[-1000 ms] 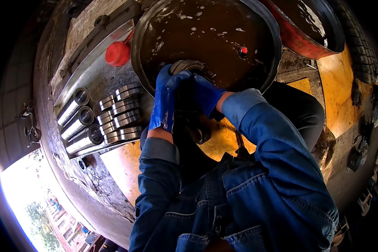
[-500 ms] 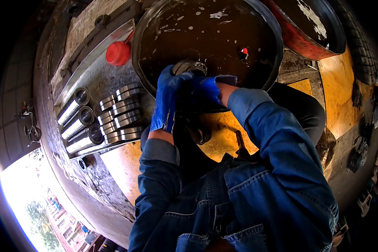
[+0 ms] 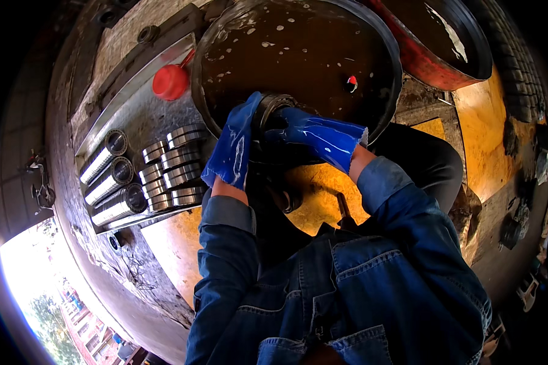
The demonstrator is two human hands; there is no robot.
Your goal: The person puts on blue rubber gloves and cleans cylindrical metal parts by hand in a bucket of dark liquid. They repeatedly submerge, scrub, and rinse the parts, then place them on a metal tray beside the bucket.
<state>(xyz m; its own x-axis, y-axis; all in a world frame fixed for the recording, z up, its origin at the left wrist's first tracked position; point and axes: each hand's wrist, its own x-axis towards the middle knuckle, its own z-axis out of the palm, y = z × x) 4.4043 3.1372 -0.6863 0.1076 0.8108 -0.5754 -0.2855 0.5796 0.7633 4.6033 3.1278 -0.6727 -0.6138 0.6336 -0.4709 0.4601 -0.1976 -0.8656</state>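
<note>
My left hand (image 3: 237, 137), in a blue rubber glove, is closed on a dark metal bearing ring (image 3: 276, 102) at the near rim of a round tub (image 3: 397, 67) of brown liquid. From the right, my blue-gloved right hand (image 3: 313, 134) reaches to the same ring. Its fingertips are hidden at the ring's opening, and whether they hold a cloth or brush does not show. The ring is tilted, its edge facing up. A small red and white object (image 3: 352, 80) shows in the liquid, at the tub's right side.
Left of the tub, a metal tray (image 3: 141, 115) bears stacked shiny bearing rings (image 3: 181, 165), rows of cylindrical bearing parts (image 3: 111, 176) and a red dipper (image 3: 170, 82). A second red tub (image 3: 429, 61) and a tyre (image 3: 517, 73) stand at the right. Yellow boards (image 3: 484, 131) lie on the floor.
My right hand and forearm have swung right and turned, showing more of the glove. The ring now stands more upright between the hands. My left hand has shifted slightly left.
</note>
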